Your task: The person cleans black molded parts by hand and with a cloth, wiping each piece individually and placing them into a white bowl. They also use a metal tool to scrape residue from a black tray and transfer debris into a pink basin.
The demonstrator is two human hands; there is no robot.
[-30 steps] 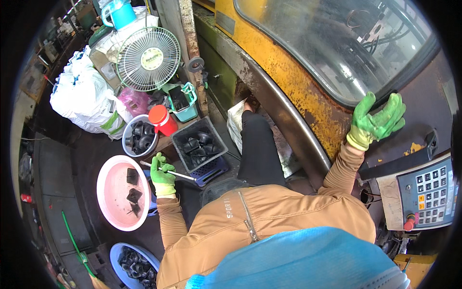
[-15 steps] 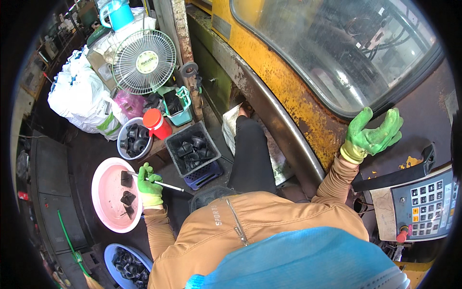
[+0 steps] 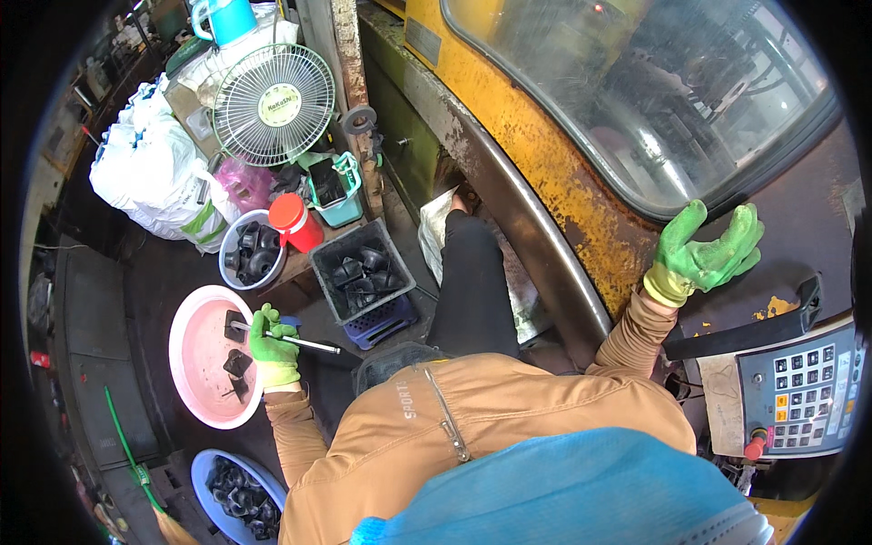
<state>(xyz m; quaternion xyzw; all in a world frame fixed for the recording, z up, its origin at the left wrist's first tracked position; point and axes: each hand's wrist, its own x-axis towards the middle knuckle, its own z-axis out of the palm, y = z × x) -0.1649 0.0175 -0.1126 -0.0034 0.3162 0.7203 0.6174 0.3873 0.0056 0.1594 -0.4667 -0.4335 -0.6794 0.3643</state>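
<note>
My left hand, in a green-coated glove, is closed round a thin silvery rod beside the pink basin. One end of the rod reaches over the basin and meets a dark square piece; whether they are joined I cannot tell. Lower in the basin lie a black part and another dark piece. My right hand, gloved alike, is raised with fingers apart and nothing in it, by the lower edge of the yellow machine door's window.
Black moulded parts fill a blue basin, a grey crate and a pale bowl. A red jug and a fan stand farther off. By my right arm are a black door handle and a button panel.
My left hand and the rod have shifted slightly left. The view has tilted a little; my right hand stays by the window, fingers still apart.
</note>
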